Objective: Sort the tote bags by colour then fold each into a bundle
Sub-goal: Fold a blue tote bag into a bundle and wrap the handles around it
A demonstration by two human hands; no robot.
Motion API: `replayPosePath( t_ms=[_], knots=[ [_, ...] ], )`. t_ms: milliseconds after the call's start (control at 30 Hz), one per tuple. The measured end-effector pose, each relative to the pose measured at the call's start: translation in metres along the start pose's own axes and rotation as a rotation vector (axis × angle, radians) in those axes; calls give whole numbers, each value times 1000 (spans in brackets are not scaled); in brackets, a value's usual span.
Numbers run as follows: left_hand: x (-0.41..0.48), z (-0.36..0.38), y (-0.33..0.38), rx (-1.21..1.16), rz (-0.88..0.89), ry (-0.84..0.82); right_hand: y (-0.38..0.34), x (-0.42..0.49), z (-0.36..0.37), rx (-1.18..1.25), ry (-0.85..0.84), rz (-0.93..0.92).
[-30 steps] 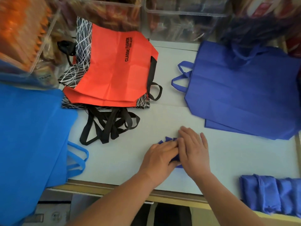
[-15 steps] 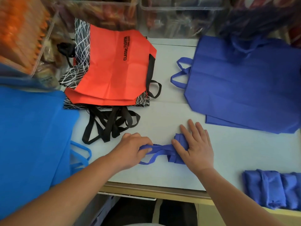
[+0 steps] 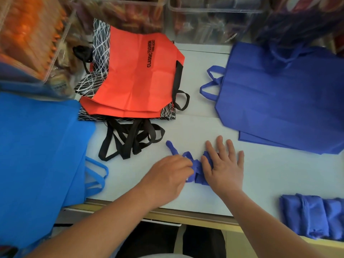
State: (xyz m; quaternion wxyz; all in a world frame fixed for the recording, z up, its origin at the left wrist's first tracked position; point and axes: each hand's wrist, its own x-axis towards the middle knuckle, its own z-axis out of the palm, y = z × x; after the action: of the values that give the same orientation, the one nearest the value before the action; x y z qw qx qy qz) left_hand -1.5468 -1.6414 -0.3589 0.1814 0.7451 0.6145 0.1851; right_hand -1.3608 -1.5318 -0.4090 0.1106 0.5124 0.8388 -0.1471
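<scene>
A small folded royal-blue tote bundle [image 3: 200, 175] lies near the table's front edge. My right hand [image 3: 224, 168] presses flat on it with fingers spread. My left hand [image 3: 167, 175] grips the bundle's blue handle strap [image 3: 174, 149], which loops up and to the left. Flat royal-blue totes [image 3: 286, 101] are stacked at the right. Orange totes with black handles [image 3: 135, 79] lie on a black-and-white patterned bag at the back left. Bright blue totes [image 3: 37, 149] hang over the table's left side. Finished blue bundles [image 3: 312, 215] sit at the front right.
The white table [image 3: 270, 174] ends at a wooden front edge [image 3: 186, 216]. Clear plastic bins [image 3: 214, 21] with goods line the back. An orange-filled bin [image 3: 28, 34] stands at the back left. Loose black handles [image 3: 130, 138] trail toward my left hand.
My left hand pulled the handle strap out to the left, then came back toward the bundle with the strap looping upward. My right hand stayed pressing on the bundle.
</scene>
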Motion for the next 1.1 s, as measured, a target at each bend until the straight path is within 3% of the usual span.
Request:
replayPosePath(
  t_ms=[67, 167, 267, 333, 567, 667, 867, 1100],
  knots=[
    [3, 10, 0, 22, 46, -33, -5, -2, 4, -26, 7, 23],
    [9, 10, -6, 37, -111, 24, -7, -3, 8, -35, 50, 32],
    [23, 5, -9, -49, -242, -76, -6, -3, 10, -1, 81, 11],
    [35, 7, -6, -134, -238, -146, -5, -4, 11, 30, 104, -6],
    [50, 22, -9, -42, -348, -389, 1, -4, 11, 72, 121, -49],
    [39, 22, -16, -240, -475, -445, 1, -4, 12, 61, 106, -44],
    [39, 4, -27, -690, -810, -282, 0, -6, 6, 46, 73, -62],
    [39, -7, -38, -818, -979, -204, -1, -5, 8, 32, 54, -32]
  ],
)
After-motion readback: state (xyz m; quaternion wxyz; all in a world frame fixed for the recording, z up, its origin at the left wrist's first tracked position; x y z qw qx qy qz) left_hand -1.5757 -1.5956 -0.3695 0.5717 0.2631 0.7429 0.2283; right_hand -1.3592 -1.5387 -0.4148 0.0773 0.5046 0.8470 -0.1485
